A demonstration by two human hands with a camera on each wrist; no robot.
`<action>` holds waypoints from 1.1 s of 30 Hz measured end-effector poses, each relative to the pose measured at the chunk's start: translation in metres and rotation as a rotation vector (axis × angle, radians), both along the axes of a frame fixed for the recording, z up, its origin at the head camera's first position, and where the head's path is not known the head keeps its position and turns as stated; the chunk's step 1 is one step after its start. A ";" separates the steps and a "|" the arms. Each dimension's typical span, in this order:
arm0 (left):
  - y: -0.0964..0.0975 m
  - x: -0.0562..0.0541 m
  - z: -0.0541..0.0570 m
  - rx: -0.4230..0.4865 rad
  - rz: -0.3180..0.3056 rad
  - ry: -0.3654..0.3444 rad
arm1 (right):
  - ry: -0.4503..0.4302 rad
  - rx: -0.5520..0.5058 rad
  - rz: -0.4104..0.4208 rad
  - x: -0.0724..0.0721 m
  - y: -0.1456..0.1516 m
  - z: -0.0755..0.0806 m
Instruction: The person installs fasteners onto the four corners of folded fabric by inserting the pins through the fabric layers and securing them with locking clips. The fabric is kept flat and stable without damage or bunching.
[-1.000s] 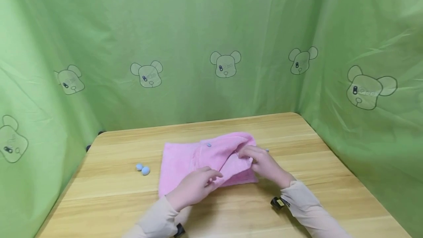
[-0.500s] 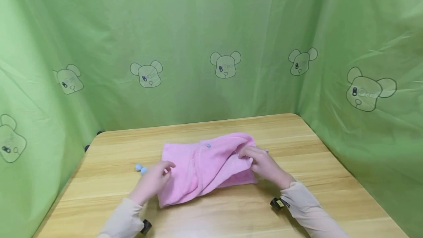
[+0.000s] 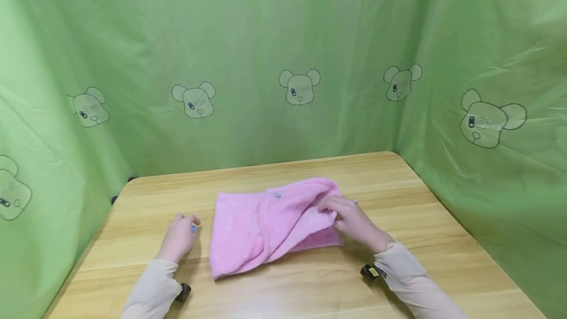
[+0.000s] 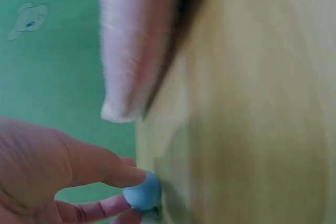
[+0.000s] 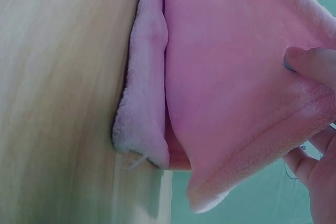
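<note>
A pink fleecy cloth [image 3: 239, 230] lies folded on the table, its right side lifted into an opening. My right hand [image 3: 352, 218] pinches the raised edge; in the right wrist view the thumb [image 5: 310, 64] presses on the inner face with fingers behind the fabric. Left of the cloth, my left hand [image 3: 178, 236] is down at the tabletop. Thumb and fingers pinch a light blue ball [image 4: 143, 191] in the left wrist view. A second bluish ball [image 4: 150, 216] shows partly beneath it. On the cloth sits a small blue button-like piece [image 3: 277, 195].
The wooden table [image 3: 283, 294] has a green curtain [image 3: 248, 127] with bear heads around it. A small blue thing [image 3: 356, 203] peeks out beyond my right hand, mostly hidden. Black wrist cameras sit under both sleeves.
My left hand has left the cloth's front edge and moved left to the blue balls, now pinching one. The cloth's front left has settled flatter. My right hand keeps its hold.
</note>
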State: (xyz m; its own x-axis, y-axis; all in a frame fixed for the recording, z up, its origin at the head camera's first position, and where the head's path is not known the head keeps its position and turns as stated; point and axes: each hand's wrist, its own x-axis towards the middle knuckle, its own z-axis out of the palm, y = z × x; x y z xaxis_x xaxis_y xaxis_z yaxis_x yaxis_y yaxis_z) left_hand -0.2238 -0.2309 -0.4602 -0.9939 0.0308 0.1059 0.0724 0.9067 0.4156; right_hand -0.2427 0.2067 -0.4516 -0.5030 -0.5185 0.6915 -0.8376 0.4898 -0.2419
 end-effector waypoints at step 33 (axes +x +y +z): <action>0.021 -0.017 0.027 0.823 -0.110 -0.244 | -0.012 0.003 0.006 -0.002 -0.001 -0.003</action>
State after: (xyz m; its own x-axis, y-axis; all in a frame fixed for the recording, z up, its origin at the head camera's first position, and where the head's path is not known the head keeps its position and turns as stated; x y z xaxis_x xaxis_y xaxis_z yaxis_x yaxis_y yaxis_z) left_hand -0.2403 -0.2099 -0.4327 -0.9876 0.1353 -0.0796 -0.0352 0.3035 0.9522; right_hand -0.2451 0.2060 -0.4548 -0.5079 -0.5235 0.6840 -0.8376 0.4854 -0.2504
